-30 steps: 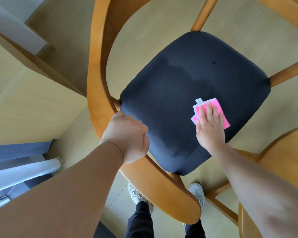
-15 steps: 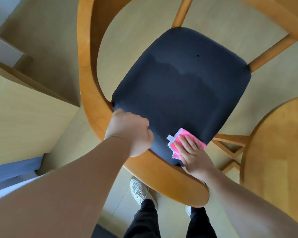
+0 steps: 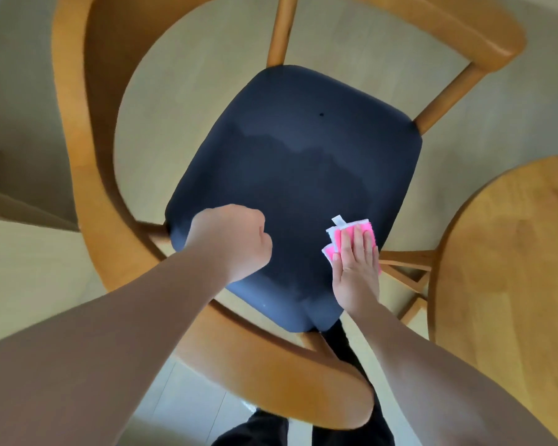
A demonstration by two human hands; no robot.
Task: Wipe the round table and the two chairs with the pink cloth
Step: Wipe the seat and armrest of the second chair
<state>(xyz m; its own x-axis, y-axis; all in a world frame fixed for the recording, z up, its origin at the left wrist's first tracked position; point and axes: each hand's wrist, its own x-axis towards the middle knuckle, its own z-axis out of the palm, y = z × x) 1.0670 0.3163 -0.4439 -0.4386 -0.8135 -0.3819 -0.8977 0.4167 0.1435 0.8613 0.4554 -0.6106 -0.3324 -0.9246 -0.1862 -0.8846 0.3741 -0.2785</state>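
Observation:
Below me stands a wooden chair with a curved back rail and a dark navy seat; the near half of the seat looks darker, as if damp. At the seat's near right edge, my right hand presses the folded pink cloth flat with straight fingers. A white tag sticks out of the cloth. My left hand is a curled fist above the seat's near left side, with nothing visible in it. Part of the round wooden table shows at the right.
The table's wooden cross base lies just right of the seat. A pale wooden furniture edge runs along the left. My dark trouser legs stand behind the chair's back rail on the light floor.
My right hand slid the cloth from the seat's near corner to its right edge. My left hand came off the back rail and now hovers over the seat.

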